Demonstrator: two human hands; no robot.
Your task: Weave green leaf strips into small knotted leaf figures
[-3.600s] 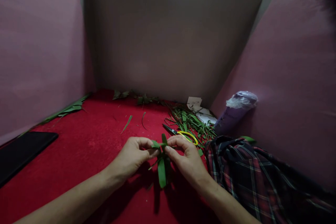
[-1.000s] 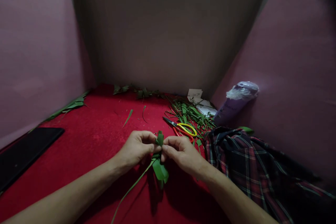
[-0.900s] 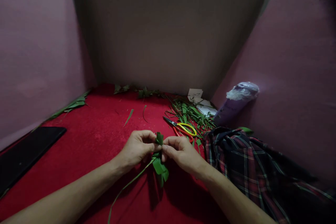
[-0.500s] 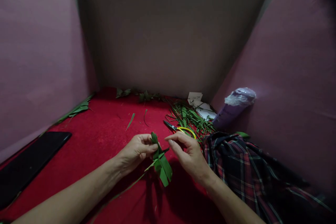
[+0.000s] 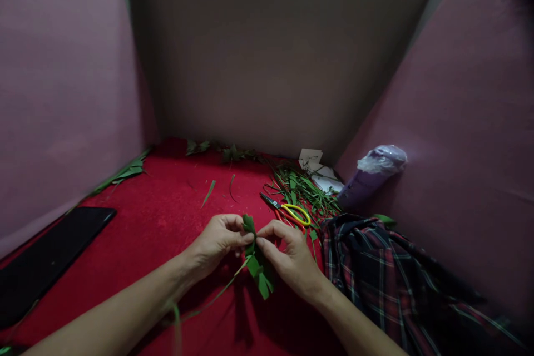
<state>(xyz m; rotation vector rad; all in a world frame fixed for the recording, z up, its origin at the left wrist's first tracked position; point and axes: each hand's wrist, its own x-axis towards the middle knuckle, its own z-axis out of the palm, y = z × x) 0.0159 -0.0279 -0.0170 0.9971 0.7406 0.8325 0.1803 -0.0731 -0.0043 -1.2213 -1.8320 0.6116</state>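
Observation:
Thumb and fingers of my left hand pinch a folded green leaf piece near its upper end. From the right, my right hand has its thumb and forefinger closed on the same leaf, close to the left fingertips. The leaf's wider, split part hangs below the hands over the red cloth. A thin pale strip trails from it down to the left. Behind my right hand lie scissors with yellow and red handles, beside a heap of cut green strips.
A black flat object lies at the left. At the right are a plaid cloth and a purple roll with clear plastic. White papers sit behind the cuttings. Leaves line the left wall.
My right hand has moved left and closed on the leaf beside my left fingertips. The leaf's hanging part has turned slightly, and more of the scissors' handles shows.

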